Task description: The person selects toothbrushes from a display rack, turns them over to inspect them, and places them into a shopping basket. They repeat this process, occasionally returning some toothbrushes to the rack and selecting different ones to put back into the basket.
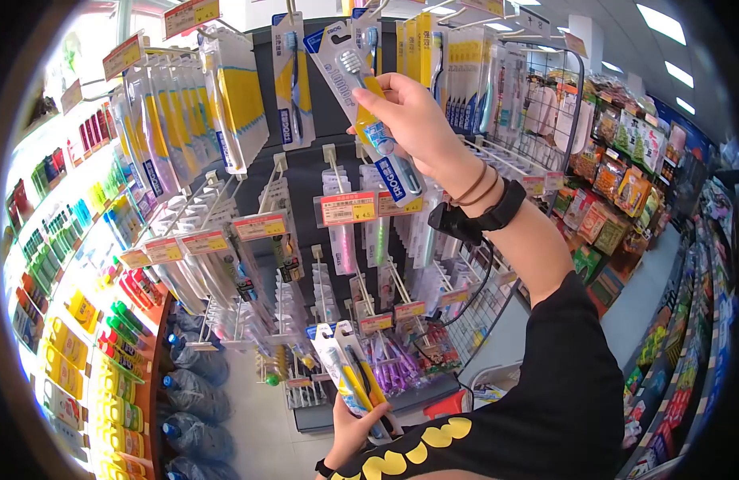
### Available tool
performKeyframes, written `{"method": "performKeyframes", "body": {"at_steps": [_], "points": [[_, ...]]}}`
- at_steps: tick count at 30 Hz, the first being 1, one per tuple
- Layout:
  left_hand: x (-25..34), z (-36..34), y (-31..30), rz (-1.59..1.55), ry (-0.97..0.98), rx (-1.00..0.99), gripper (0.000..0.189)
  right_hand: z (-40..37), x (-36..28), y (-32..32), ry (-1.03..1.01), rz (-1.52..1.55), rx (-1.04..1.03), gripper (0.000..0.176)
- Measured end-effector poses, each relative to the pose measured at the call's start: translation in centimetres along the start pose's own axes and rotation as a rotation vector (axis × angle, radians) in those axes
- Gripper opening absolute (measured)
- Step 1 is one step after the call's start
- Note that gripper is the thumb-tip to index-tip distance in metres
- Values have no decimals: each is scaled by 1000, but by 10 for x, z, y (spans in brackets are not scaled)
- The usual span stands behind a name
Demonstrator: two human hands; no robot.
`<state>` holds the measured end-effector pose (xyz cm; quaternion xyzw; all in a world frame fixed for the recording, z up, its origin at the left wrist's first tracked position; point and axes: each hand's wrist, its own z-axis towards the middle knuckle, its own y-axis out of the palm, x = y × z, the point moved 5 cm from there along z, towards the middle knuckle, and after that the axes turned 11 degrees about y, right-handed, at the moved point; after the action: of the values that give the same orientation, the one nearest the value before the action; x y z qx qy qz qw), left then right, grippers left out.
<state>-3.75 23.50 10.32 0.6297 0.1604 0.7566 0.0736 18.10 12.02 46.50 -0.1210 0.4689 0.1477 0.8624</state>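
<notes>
My right hand [421,124] is raised in front of the rack, closed around a packaged toothbrush [377,132] with a blue-and-yellow card. The pack is tilted, its top leaning left near a hook end. Lower down, my left hand [355,428] grips a couple of packaged toothbrushes [349,376], held upright and fanned slightly apart. Behind the right hand hang a single toothbrush pack [292,84] and rows of yellow-carded packs [240,100]. Just below its pack is a red-and-yellow price tag [348,210].
More hooks with pink and green toothbrush packs [343,244] project from the dark display rack. Purple packs [391,362] hang low. Shelves of yellow bottles [65,344] and wrapped blue-capped water jugs [197,392] line the left. Snack packets [613,192] hang at the right.
</notes>
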Motion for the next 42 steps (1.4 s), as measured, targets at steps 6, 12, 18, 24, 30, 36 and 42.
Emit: {"method": "performKeyframes", "body": {"at_steps": [6, 12, 18, 24, 30, 36, 42], "points": [[-11, 4, 0, 33, -6, -18, 46, 0, 7, -8, -9, 2, 10, 28], [-12, 7, 3, 16, 16, -32, 46, 13, 6, -13, -37, 23, 19, 28], [-8, 7, 9, 34, 1, -45, 47, 54, -3, -18, -52, -67, 63, 27], [-7, 5, 11, 3, 5, -30, 48, 77, -8, -36, -69, 4, 214, 28], [7, 9, 20, 30, 1, -53, 49, 99, 12, -60, 70, 1, 351, 30], [42, 42, 23, 79, 146, -34, 52, 113, 24, -79, -73, -323, 484, 31], [94, 74, 14, 98, 312, 39, 57, 27, -1, -39, -774, -881, 596, 46]]}}
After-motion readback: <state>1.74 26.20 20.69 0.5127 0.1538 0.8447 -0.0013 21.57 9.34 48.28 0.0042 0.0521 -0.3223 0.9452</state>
